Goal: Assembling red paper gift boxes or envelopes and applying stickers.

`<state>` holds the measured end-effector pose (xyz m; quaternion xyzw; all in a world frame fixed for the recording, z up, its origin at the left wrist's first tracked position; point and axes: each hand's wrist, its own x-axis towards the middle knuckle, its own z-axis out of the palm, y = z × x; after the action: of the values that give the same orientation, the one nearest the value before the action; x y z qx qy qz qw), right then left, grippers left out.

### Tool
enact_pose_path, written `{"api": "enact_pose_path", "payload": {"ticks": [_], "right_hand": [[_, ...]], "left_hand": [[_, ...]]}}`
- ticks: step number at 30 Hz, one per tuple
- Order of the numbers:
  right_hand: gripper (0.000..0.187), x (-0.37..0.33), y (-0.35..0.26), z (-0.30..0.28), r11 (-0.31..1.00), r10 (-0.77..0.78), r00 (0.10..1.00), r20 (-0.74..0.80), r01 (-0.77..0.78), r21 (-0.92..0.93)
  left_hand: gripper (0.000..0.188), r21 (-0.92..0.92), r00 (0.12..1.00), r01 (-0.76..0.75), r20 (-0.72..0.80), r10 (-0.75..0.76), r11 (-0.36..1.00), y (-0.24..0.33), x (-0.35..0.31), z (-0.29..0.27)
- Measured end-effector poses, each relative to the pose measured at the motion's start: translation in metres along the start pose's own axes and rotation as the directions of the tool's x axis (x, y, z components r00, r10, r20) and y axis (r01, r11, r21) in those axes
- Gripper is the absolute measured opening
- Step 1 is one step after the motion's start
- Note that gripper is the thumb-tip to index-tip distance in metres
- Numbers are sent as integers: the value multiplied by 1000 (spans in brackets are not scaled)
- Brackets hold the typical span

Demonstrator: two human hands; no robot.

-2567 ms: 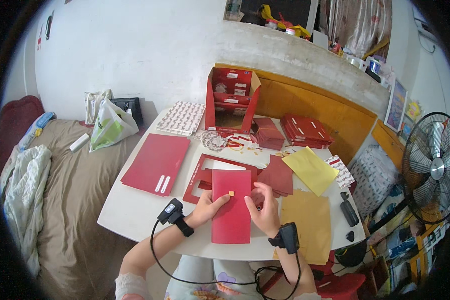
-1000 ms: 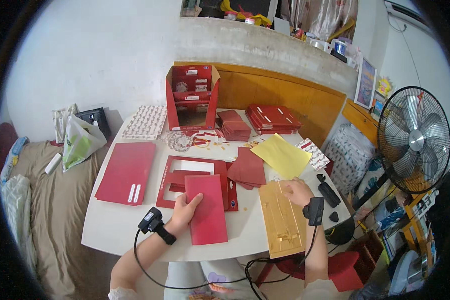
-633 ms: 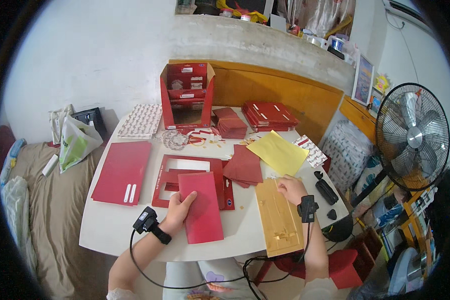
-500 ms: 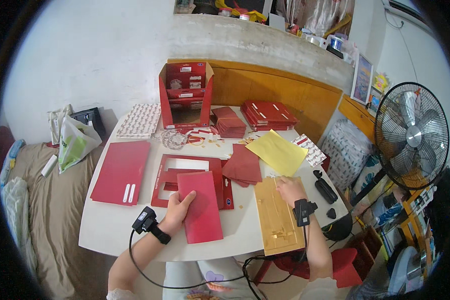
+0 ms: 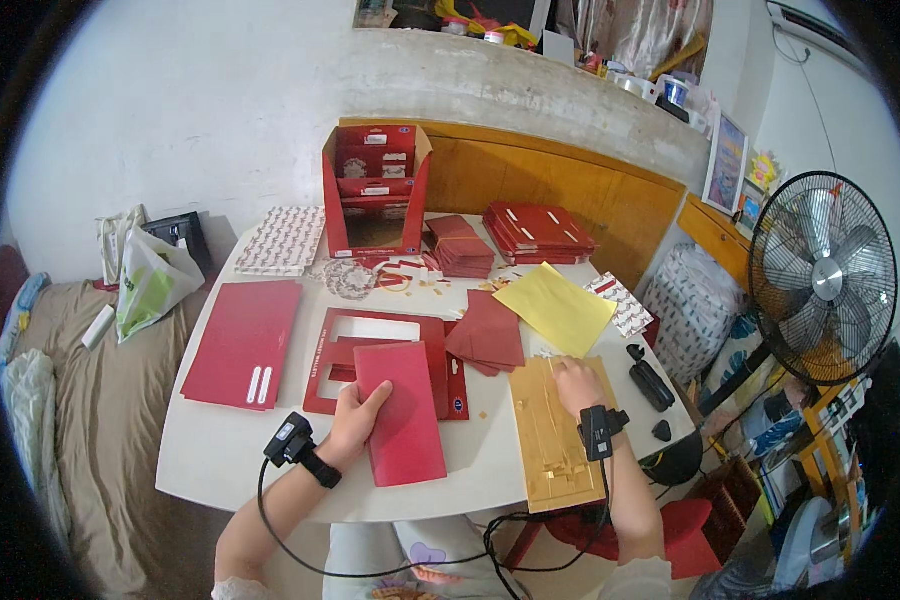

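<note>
My left hand (image 5: 352, 422) grips a tall red folded card (image 5: 407, 430), thumb on its front face. The card is held over the near edge of a red cardboard frame (image 5: 315, 385) with a cut-out window. My right hand (image 5: 580, 387) rests at the far end of a gold sheet (image 5: 560, 440), fingers curled down against it. Whatever those fingers pinch is hidden under the hand. Small gold strips lie on the sheet. Just beyond, a yellow sheet (image 5: 555, 308) partly covers the table beside a fanned stack of dark red envelopes (image 5: 486, 335).
A larger red stack (image 5: 240, 345) lies at the left. Toward the back stand a red display box (image 5: 373, 215), banded red envelopes (image 5: 460, 250) and piled red packs (image 5: 538, 232). Patterned sheets (image 5: 282, 240) lie back left. A black case (image 5: 652, 385) sits near the right edge; a fan (image 5: 826, 280) stands beyond.
My right hand has shifted slightly, its wrist moving a little left, while staying at the gold sheet's far end. My left hand and the red card stay as they were.
</note>
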<state>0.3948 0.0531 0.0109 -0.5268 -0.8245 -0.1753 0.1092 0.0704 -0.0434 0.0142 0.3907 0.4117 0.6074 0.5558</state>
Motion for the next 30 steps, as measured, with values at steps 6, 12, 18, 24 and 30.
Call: {"api": "enact_pose_path", "payload": {"ticks": [6,12,18,24,30], "right_hand": [[13,1,-13,-5,985,158,987,-23,-156,73],[13,-4,-16,2,977,187,974,-125,-171,129],[10,-4,-6,8,980,157,983,-92,-144,137],[8,1,-17,7,977,202,974,-104,-207,-41],[8,9,-25,9,974,201,976,-83,-208,-91]], "left_hand": [[25,20,1000,-5,-10,5,1000,1,-1,-1],[26,56,1000,6,-22,-5,998,2,-1,-1],[26,39,999,8,-38,-6,999,-3,2,-2],[26,47,999,2,-32,0,999,1,0,0],[26,36,999,-9,-32,10,999,-4,2,-2]]}}
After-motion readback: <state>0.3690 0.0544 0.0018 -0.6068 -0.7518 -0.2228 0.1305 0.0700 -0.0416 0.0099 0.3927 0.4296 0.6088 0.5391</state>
